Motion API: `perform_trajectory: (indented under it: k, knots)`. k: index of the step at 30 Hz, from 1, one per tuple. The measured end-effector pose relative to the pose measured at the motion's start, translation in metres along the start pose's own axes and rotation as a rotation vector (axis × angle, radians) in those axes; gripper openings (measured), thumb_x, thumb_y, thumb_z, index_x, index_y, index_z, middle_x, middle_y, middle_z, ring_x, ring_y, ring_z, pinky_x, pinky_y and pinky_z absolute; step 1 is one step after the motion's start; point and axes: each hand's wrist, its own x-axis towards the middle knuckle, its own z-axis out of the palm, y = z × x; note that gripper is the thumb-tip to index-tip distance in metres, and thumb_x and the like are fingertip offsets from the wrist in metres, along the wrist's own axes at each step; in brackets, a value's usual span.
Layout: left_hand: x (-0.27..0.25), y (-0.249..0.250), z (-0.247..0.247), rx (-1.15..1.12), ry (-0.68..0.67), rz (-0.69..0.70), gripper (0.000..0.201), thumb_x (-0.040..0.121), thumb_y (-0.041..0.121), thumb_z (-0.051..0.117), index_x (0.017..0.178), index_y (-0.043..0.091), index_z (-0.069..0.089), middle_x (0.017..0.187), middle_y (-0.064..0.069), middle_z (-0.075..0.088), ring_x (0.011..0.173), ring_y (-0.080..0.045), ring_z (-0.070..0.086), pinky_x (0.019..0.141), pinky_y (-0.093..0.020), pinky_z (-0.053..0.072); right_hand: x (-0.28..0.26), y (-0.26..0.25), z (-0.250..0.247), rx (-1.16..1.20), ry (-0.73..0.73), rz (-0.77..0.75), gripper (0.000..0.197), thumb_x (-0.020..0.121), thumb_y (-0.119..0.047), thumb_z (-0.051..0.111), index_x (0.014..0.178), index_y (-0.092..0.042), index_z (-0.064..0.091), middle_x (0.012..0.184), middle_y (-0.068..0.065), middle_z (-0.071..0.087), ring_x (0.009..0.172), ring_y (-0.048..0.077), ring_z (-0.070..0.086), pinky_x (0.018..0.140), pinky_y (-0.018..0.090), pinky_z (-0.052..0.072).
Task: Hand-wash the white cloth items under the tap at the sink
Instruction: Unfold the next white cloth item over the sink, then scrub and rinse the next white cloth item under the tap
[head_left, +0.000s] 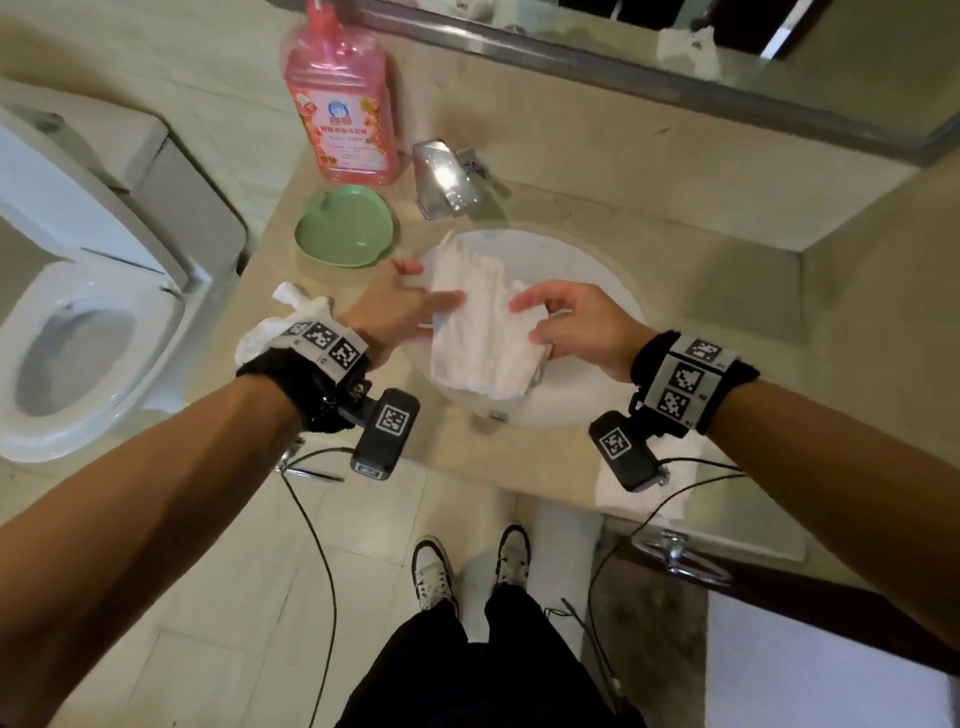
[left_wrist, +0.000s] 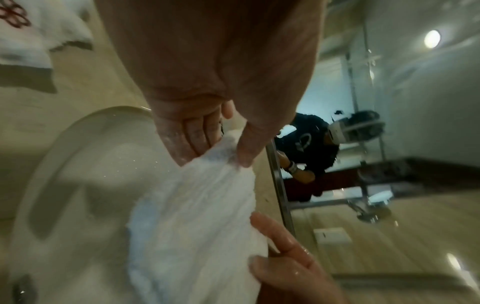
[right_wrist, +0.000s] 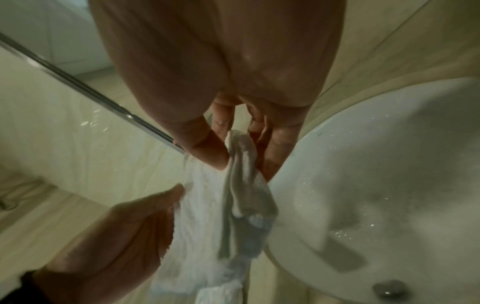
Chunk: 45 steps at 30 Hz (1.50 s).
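Observation:
A wet white cloth (head_left: 483, 332) hangs spread between my two hands above the white sink (head_left: 571, 405). My left hand (head_left: 436, 306) pinches its left edge, with the thumb on top and the fingers behind, as the left wrist view shows (left_wrist: 221, 156). My right hand (head_left: 530, 322) pinches a bunched corner on the right between thumb and fingers (right_wrist: 241, 164). The chrome tap (head_left: 447, 176) stands behind the basin, and I see no water running. A second white cloth (head_left: 291, 317) lies crumpled on the counter beside my left wrist.
A pink detergent bottle (head_left: 343, 114) and a green heart-shaped dish (head_left: 343, 226) stand left of the tap. Another white cloth (head_left: 644, 483) lies at the counter's front right edge. A toilet (head_left: 88, 322) is at the left, a mirror (head_left: 675, 41) behind.

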Motion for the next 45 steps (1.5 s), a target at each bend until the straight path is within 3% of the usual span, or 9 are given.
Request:
perform_trajectory:
  k: [6, 10, 15, 22, 27, 31, 36, 40, 45]
  knots:
    - [-0.015, -0.011, 0.059, 0.319, -0.229, 0.142, 0.034, 0.083, -0.010, 0.051, 0.099, 0.019, 0.059, 0.065, -0.002, 0.052, 0.059, -0.017, 0.050, 0.067, -0.036, 0.050, -0.058, 0.029, -0.036, 0.002, 0.149, 0.033, 0.036, 0.086, 0.007, 0.060, 0.106, -0.020, 0.073, 0.086, 0.009, 0.036, 0.080, 0.024, 0.045, 0.073, 0.038, 0.053]
    - [-0.025, -0.035, 0.107, 0.321, -0.361, 0.087, 0.037, 0.084, -0.008, 0.060, 0.111, 0.018, 0.060, 0.086, -0.002, 0.057, 0.068, -0.014, 0.058, 0.061, -0.027, 0.055, -0.100, 0.066, -0.067, -0.061, 0.206, 0.073, 0.039, 0.080, 0.007, 0.072, 0.102, -0.026, 0.071, 0.091, 0.017, 0.059, 0.076, 0.022, 0.060, 0.067, 0.032, 0.060]
    - [-0.024, -0.089, 0.165, 0.488, -0.454, 0.144, 0.047, 0.080, -0.003, 0.073, 0.120, 0.015, 0.056, 0.117, -0.002, 0.057, 0.083, -0.025, 0.068, 0.067, -0.035, 0.061, -0.132, 0.142, -0.094, -0.174, 0.293, 0.149, 0.044, 0.077, 0.003, 0.078, 0.100, -0.034, 0.070, 0.094, -0.007, 0.070, 0.066, 0.004, 0.064, 0.057, 0.019, 0.051]
    - [-0.008, -0.164, 0.219, 0.640, -0.364, 0.016, 0.050, 0.075, 0.010, 0.081, 0.113, 0.023, 0.051, 0.108, 0.000, 0.061, 0.086, -0.021, 0.067, 0.070, -0.034, 0.059, -0.132, 0.240, -0.104, -0.338, 0.290, 0.296, 0.038, 0.079, -0.010, 0.079, 0.109, -0.031, 0.070, 0.104, 0.003, 0.069, 0.089, 0.021, 0.066, 0.081, 0.034, 0.056]
    - [0.003, -0.175, 0.230, 0.795, -0.335, 0.054, 0.047, 0.069, 0.011, 0.084, 0.107, 0.021, 0.058, 0.105, -0.007, 0.061, 0.087, -0.026, 0.062, 0.074, -0.036, 0.054, -0.122, 0.250, -0.115, -0.489, 0.183, 0.253, 0.021, 0.082, -0.020, 0.074, 0.100, -0.030, 0.072, 0.079, -0.008, 0.055, 0.071, 0.010, 0.053, 0.061, 0.023, 0.039]
    - [0.011, -0.155, 0.203, 0.722, -0.343, -0.028, 0.034, 0.081, 0.022, 0.079, 0.109, 0.025, 0.060, 0.110, 0.000, 0.062, 0.085, -0.017, 0.065, 0.062, -0.028, 0.054, -0.099, 0.213, -0.116, -0.495, 0.257, 0.184, 0.004, 0.084, -0.029, 0.070, 0.082, -0.031, 0.067, 0.076, -0.014, 0.052, 0.069, 0.003, 0.049, 0.062, 0.025, 0.036]
    - [0.005, -0.101, 0.108, 0.678, -0.112, 0.091, 0.017, 0.088, 0.023, 0.069, 0.103, 0.026, 0.062, 0.104, 0.002, 0.068, 0.082, -0.015, 0.068, 0.074, -0.034, 0.057, -0.039, 0.126, -0.063, -0.435, 0.106, -0.012, 0.002, 0.082, -0.028, 0.070, 0.082, -0.026, 0.069, 0.071, -0.009, 0.059, 0.066, 0.008, 0.056, 0.061, 0.023, 0.041]
    - [-0.009, -0.075, -0.004, 0.899, 0.222, 0.145, 0.027, 0.087, 0.027, 0.066, 0.113, 0.022, 0.061, 0.112, 0.003, 0.065, 0.100, -0.015, 0.061, 0.086, -0.027, 0.044, 0.013, 0.055, 0.018, -0.495, -0.131, -0.162, 0.004, 0.086, -0.026, 0.067, 0.083, -0.030, 0.067, 0.076, -0.013, 0.059, 0.072, 0.009, 0.057, 0.064, 0.022, 0.040]
    - [-0.012, -0.095, -0.120, 1.095, 0.482, -0.152, 0.059, 0.081, 0.035, 0.072, 0.133, 0.022, 0.047, 0.138, -0.011, 0.038, 0.121, -0.031, 0.049, 0.100, -0.042, 0.045, 0.082, 0.011, 0.125, -0.605, -0.323, -0.182, 0.016, 0.086, -0.026, 0.066, 0.102, -0.024, 0.067, 0.087, -0.010, 0.061, 0.088, 0.016, 0.061, 0.079, 0.028, 0.046]
